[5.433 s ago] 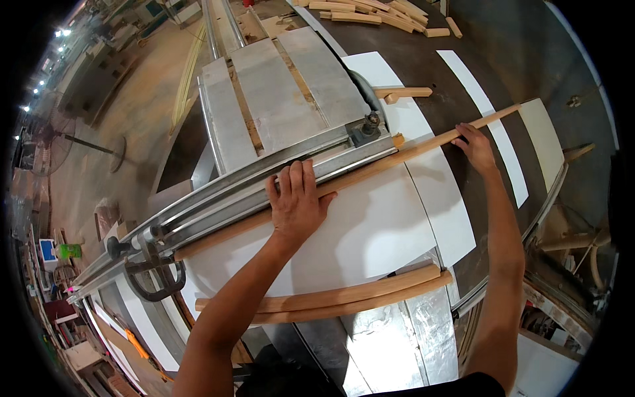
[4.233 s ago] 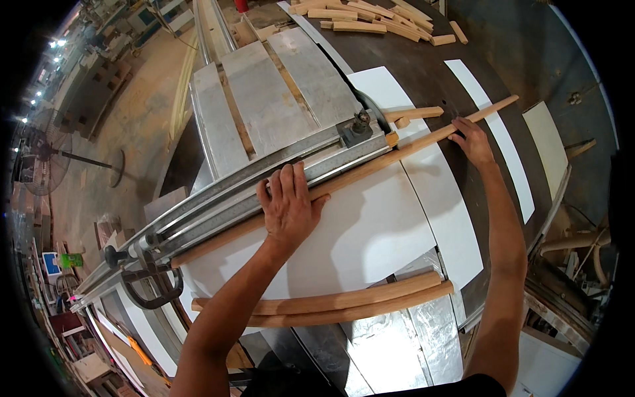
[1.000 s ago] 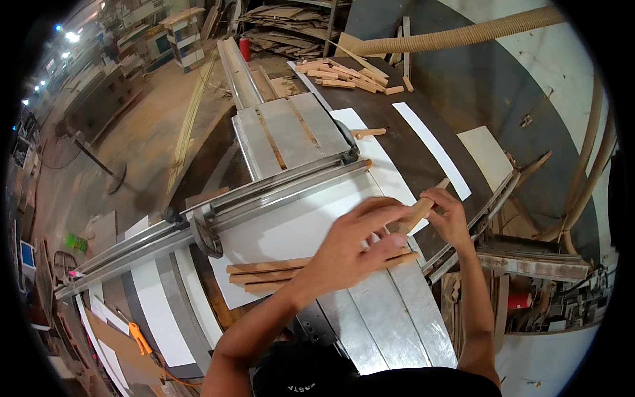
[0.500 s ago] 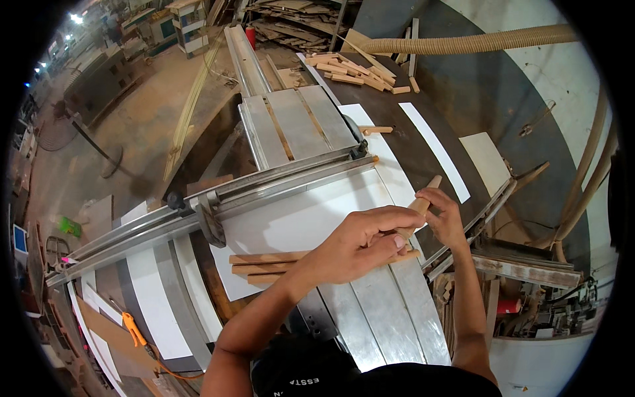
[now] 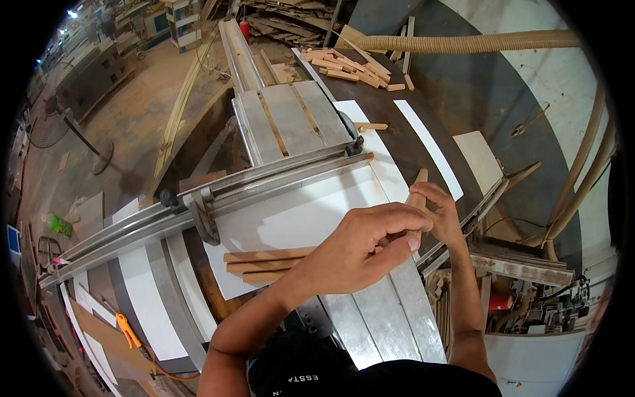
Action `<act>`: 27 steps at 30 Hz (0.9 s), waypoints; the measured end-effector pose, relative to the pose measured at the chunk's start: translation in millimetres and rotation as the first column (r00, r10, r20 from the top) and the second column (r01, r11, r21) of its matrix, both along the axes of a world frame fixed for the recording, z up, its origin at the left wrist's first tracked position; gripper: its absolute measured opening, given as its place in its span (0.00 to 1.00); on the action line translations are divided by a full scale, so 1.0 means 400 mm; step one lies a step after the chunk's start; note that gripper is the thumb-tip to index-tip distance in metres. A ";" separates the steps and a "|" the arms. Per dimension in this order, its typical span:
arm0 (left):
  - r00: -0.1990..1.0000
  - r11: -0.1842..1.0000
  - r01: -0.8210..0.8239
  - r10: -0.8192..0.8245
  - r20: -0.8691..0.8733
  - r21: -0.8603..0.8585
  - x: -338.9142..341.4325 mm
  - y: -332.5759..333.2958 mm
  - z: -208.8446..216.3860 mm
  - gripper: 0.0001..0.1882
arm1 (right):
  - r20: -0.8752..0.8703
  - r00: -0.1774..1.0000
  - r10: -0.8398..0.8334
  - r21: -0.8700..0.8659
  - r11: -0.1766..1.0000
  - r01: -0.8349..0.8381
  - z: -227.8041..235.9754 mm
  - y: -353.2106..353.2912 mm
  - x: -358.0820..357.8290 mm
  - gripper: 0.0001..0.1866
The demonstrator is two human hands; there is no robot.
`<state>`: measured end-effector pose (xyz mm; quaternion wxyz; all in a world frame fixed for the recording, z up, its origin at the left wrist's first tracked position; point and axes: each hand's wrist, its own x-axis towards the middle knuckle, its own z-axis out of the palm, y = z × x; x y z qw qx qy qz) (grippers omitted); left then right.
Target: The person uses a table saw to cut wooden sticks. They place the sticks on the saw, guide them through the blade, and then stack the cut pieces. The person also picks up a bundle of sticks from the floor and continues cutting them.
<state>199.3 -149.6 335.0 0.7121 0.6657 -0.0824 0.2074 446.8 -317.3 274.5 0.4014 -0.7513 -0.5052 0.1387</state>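
Note:
A short wooden strip [image 5: 418, 192] is held between my two hands above the right edge of a white board [image 5: 291, 205]. My left hand [image 5: 370, 245] is closed round its nearer part, thumb and fingers pinching it. My right hand [image 5: 440, 210] is also closed on it, fingers bent at its far part, with the strip's far end showing beyond them. Several longer wooden strips [image 5: 254, 268] lie side by side on the white board, partly covered by my left forearm.
A metal fence [image 5: 278, 177] with a clamp-like stop [image 5: 204, 215] crosses the sliding saw table [image 5: 291, 119]. Cut wooden blocks [image 5: 350, 69] are piled on the dark tabletop at the back. One small piece [image 5: 372, 126] lies near the blade area. An orange air gun [image 5: 127, 331] rests at lower left.
The strip has turned more upright in my hands, and my left hand has moved slightly toward the right hand. The whole view has shifted a little.

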 end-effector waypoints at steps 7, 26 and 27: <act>0.997 0.999 0.027 -0.030 -0.068 -0.038 0.000 0.004 0.003 0.19 | 0.026 1.000 0.007 0.008 1.000 -0.007 0.003 0.002 0.002 0.25; 0.518 0.332 -0.360 0.848 -0.109 0.872 -0.244 0.276 -0.677 0.08 | 0.160 0.959 -0.234 0.015 0.972 0.235 -0.604 0.331 -0.240 0.25; 0.470 0.207 -0.376 0.883 -0.007 0.903 -0.241 0.283 -0.695 0.07 | 0.120 0.955 -0.272 0.026 0.962 0.271 -0.629 0.340 -0.228 0.26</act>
